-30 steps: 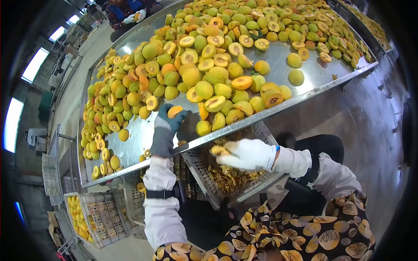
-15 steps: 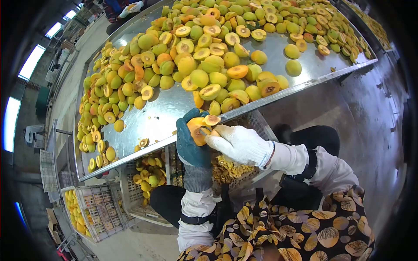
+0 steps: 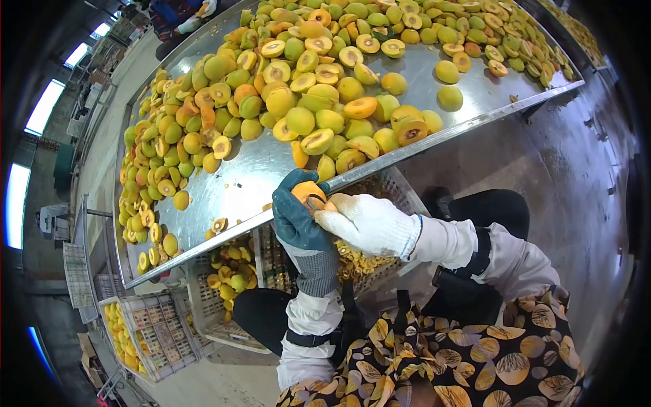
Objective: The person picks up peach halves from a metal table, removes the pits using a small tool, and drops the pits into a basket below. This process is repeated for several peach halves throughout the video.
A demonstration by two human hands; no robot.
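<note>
My left hand (image 3: pixel 298 220), in a dark blue-green coated glove, is closed around a yellow peach half (image 3: pixel 306 190) just off the table's front edge. In a white knit glove, my right hand (image 3: pixel 373 222) pinches a small pitting tool with a curved metal loop (image 3: pixel 314 201). The loop is at the cut face of the peach; its handle is hidden in my fingers. Beyond my hands, many yellow-green peaches (image 3: pixel 298 120), several cut with brown centres showing, are heaped on the metal table (image 3: pixel 244 180).
A raised metal rim (image 3: pixel 447 136) runs along the table's near side. Below it, a crate (image 3: pixel 400 186) holds yellow-brown scraps (image 3: pixel 359 263), and another crate (image 3: pixel 196 285) holds peach pieces. A crate of yellow fruit (image 3: pixel 152 332) stands lower left. Another person's gloved hand (image 3: pixel 190 25) shows at the far left.
The brown-centred piece at the top of the held peach is gone from view. My hands stay together, with the loop still at the peach. The camera view has shifted slightly.
</note>
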